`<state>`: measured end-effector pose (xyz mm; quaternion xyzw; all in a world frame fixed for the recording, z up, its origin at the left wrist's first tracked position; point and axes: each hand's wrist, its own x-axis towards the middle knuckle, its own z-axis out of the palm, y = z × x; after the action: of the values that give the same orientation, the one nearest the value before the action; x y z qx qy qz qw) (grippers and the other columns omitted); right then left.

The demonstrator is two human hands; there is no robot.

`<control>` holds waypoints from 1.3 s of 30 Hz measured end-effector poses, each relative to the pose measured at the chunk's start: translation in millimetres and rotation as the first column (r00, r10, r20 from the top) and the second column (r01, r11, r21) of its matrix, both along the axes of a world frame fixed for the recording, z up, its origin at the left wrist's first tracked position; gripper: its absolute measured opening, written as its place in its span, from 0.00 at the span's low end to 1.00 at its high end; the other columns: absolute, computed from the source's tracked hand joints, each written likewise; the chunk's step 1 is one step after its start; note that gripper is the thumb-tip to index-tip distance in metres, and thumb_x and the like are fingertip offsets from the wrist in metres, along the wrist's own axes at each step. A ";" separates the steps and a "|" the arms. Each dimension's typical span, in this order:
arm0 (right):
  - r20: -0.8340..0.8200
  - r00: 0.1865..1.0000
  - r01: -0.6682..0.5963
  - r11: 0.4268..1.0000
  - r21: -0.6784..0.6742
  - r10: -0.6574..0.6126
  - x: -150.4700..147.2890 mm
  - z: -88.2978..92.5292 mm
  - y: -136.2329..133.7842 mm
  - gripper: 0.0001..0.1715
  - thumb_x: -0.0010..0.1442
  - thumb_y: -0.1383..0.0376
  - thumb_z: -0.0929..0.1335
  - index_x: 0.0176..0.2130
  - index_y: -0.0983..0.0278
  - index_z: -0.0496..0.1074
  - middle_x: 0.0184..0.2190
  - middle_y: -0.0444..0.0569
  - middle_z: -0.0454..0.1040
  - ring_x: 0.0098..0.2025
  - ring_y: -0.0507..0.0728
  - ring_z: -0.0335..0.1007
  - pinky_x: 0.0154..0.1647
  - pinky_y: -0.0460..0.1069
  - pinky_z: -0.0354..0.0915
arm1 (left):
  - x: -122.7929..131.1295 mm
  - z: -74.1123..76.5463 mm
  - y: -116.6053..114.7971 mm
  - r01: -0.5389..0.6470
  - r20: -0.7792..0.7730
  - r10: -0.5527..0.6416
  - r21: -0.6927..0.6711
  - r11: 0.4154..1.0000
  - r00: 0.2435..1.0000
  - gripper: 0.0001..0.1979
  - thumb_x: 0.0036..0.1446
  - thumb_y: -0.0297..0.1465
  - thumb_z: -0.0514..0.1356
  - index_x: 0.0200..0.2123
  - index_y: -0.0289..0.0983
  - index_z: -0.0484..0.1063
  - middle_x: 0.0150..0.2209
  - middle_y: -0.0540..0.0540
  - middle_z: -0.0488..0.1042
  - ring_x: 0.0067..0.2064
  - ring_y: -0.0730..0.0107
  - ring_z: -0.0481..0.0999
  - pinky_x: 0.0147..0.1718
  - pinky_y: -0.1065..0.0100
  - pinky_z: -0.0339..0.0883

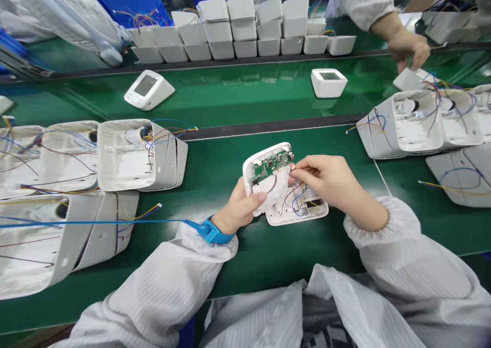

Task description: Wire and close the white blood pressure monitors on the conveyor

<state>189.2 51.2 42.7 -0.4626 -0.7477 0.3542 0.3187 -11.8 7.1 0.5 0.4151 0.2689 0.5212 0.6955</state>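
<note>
My left hand (pixel 242 205), with a blue wrist strap (pixel 215 232) at its wrist, grips a white plastic cover (pixel 268 197) and holds it tilted up. A green circuit board (pixel 271 166) is fixed inside that cover. Below and to the right, a white housing half (pixel 297 215) lies on the green bench, with thin coloured wires in it. My right hand (pixel 321 178) pinches a small white wire connector (pixel 292 168) at the board's right edge. Whether the connector is seated cannot be made out.
Stacked white housings with loose wires (pixel 126 156) stand at left, more housings (pixel 402 125) at right. Two finished-looking white units with screens (pixel 148 90) (pixel 329 82) sit on the belt strip (pixel 245 92). Across it are rows of white shells (pixel 233 31) and another person's hand (pixel 410 46).
</note>
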 end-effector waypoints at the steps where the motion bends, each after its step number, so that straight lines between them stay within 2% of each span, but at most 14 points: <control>1: 0.023 1.000 0.001 0.997 0.077 -0.003 -1.6 0.4 -1.9 0.07 0.60 0.65 0.71 0.30 0.62 0.77 0.28 0.45 0.80 0.28 0.54 0.75 0.29 0.48 0.68 | 0.8 -1.3 0.3 -0.016 -0.025 0.016 0.023 1.000 1.000 0.27 0.51 0.41 0.67 0.52 0.36 0.74 0.51 0.38 0.78 0.60 0.43 0.72 0.62 0.45 0.62; 3: 0.020 1.000 -0.026 0.988 0.154 0.023 -5.5 1.5 -6.9 0.07 0.60 0.66 0.71 0.30 0.63 0.77 0.27 0.44 0.79 0.27 0.52 0.73 0.28 0.46 0.66 | 2.4 -4.4 0.4 -0.036 -0.072 0.040 0.059 0.998 0.997 0.27 0.52 0.41 0.67 0.54 0.37 0.73 0.53 0.39 0.77 0.61 0.45 0.71 0.63 0.47 0.61; 6: -0.022 0.996 -0.087 0.985 0.148 0.091 -10.7 3.7 -14.4 0.08 0.61 0.66 0.71 0.29 0.64 0.76 0.26 0.43 0.77 0.25 0.49 0.69 0.26 0.44 0.64 | 3.9 -9.3 -1.8 -0.061 -0.126 0.073 0.094 0.994 0.989 0.28 0.53 0.42 0.67 0.56 0.39 0.72 0.56 0.40 0.76 0.61 0.47 0.71 0.64 0.48 0.60; 13: -0.050 0.998 -0.042 0.991 0.125 0.049 -12.2 5.2 -18.2 0.09 0.62 0.65 0.70 0.30 0.65 0.76 0.25 0.43 0.76 0.24 0.48 0.67 0.25 0.44 0.62 | 4.6 -13.4 -8.1 -0.079 -0.181 0.089 0.064 0.995 0.979 0.30 0.52 0.45 0.68 0.56 0.38 0.72 0.56 0.40 0.75 0.59 0.46 0.72 0.63 0.47 0.61; 20: -0.029 0.998 -0.047 0.983 0.179 0.053 -12.9 3.2 -18.4 0.09 0.64 0.65 0.69 0.32 0.65 0.76 0.29 0.45 0.78 0.28 0.50 0.71 0.29 0.45 0.63 | 3.4 -17.8 -8.3 -0.098 -0.173 0.098 0.014 0.995 0.980 0.29 0.51 0.45 0.68 0.53 0.37 0.73 0.55 0.40 0.75 0.58 0.47 0.72 0.63 0.46 0.60; 28: 0.000 0.999 -0.047 0.981 0.186 0.048 -15.7 2.3 -19.0 0.11 0.66 0.66 0.68 0.30 0.64 0.73 0.24 0.41 0.73 0.25 0.49 0.65 0.28 0.45 0.60 | 5.0 -13.2 -7.9 -0.061 -0.126 0.057 -0.028 0.998 0.990 0.27 0.52 0.44 0.67 0.51 0.36 0.74 0.51 0.40 0.77 0.55 0.48 0.74 0.59 0.50 0.65; 32: 0.017 1.000 -0.015 0.965 0.263 0.011 -17.2 -0.2 -20.4 0.10 0.66 0.65 0.67 0.31 0.63 0.72 0.27 0.43 0.73 0.28 0.50 0.67 0.31 0.46 0.61 | 5.1 -11.9 -7.3 -0.048 -0.136 0.037 -0.075 0.996 0.990 0.28 0.52 0.44 0.67 0.52 0.36 0.73 0.50 0.40 0.77 0.52 0.49 0.75 0.56 0.50 0.67; 39: 0.056 0.998 -0.020 0.937 0.350 0.000 -16.9 -3.1 -20.2 0.10 0.67 0.66 0.65 0.32 0.62 0.70 0.27 0.44 0.72 0.30 0.52 0.67 0.32 0.47 0.61 | 6.3 -8.5 -6.9 -0.005 -0.136 -0.004 -0.066 0.998 0.991 0.29 0.53 0.46 0.66 0.53 0.36 0.73 0.52 0.39 0.76 0.53 0.49 0.75 0.57 0.50 0.67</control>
<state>172.3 31.0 39.6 -0.4043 -0.8097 0.2040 0.3733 -5.6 0.2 -8.1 0.4263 0.3330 0.4825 0.6889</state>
